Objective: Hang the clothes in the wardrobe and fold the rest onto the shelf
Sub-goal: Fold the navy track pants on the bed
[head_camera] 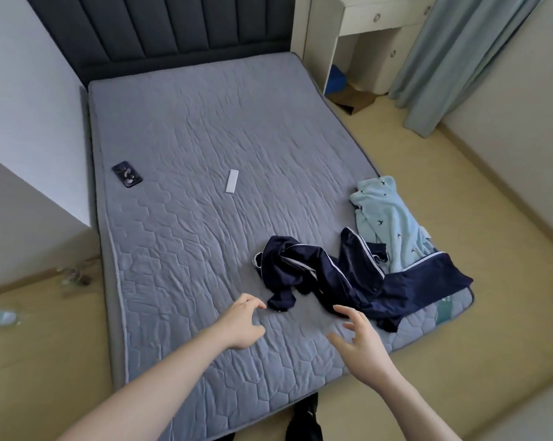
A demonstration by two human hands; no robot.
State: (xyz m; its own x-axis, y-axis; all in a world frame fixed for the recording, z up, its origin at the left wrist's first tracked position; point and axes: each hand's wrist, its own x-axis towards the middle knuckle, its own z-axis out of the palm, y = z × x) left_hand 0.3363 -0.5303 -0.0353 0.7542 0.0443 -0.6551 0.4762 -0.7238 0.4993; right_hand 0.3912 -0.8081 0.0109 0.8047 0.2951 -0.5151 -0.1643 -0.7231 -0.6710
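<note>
Beyond your fingertips lies the quilted mattress, and on it, unsorted, the navy satin garment with white piping, crumpled just past your right hand. Farther out past those fingers is the pale blue fleece garment, partly under the navy one. Nothing looks hung or folded yet; no wardrobe or shelf is in view. Your left hand hovers loosely curled, your right hand spread and relaxed, both holding nothing. Far beyond your left fingers sit what may be a white remote and a phone.
</note>
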